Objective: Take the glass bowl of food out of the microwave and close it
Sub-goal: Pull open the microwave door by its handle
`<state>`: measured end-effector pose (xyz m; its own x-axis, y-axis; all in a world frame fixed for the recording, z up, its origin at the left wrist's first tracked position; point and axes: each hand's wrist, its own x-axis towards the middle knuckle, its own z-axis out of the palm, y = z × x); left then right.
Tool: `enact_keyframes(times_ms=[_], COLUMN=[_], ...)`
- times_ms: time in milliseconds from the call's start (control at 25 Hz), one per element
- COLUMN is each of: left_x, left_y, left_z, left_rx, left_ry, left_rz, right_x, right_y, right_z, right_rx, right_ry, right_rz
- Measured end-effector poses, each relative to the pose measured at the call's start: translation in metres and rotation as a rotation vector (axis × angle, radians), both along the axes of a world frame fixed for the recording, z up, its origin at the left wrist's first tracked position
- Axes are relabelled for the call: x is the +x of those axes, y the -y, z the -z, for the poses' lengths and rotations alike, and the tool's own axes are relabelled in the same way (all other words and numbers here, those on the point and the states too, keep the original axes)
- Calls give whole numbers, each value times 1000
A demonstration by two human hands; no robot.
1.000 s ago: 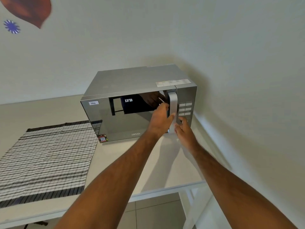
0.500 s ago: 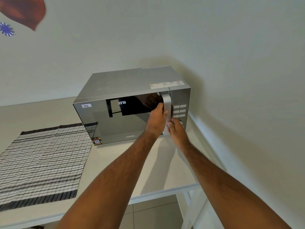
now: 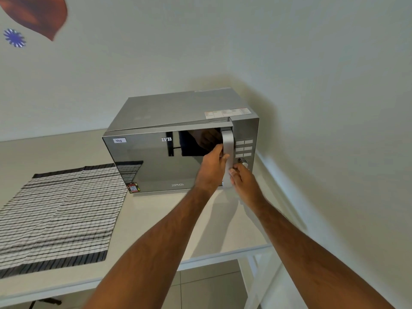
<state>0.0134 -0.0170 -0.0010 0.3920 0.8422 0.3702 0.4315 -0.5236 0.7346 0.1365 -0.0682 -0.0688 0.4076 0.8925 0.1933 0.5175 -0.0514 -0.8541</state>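
A silver microwave (image 3: 178,108) stands on the white table (image 3: 156,221), in the corner of two walls. Its mirrored door (image 3: 153,168) is ajar, with a thin gap along its top right edge. My left hand (image 3: 210,168) is wrapped around the middle of the vertical silver door handle (image 3: 227,140). My right hand (image 3: 245,181) holds the lower part of that handle from the right, just below the control knob (image 3: 244,164). The mirrored door hides the glass bowl.
A black-and-white striped cloth (image 3: 60,215) lies flat on the table left of the microwave. The button panel (image 3: 244,148) sits right of the handle. The right wall runs close beside the microwave. The table's front edge (image 3: 223,256) is near me, with tiled floor below.
The door has come slightly away from the microwave body at its handle side; it looked flush one second ago. Both hands have stayed on the handle. My head has shifted a little.
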Motion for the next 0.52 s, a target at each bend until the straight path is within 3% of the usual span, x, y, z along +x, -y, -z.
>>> enact_keyframes(times_ms=[520], left_x=[-66], left_y=[73], left_z=[-2], left_rx=[-161], left_ry=[54], left_rz=[92], right_x=[-43], right_y=[88], right_z=[8], right_rx=[102], right_ry=[-47], right_rz=[-39])
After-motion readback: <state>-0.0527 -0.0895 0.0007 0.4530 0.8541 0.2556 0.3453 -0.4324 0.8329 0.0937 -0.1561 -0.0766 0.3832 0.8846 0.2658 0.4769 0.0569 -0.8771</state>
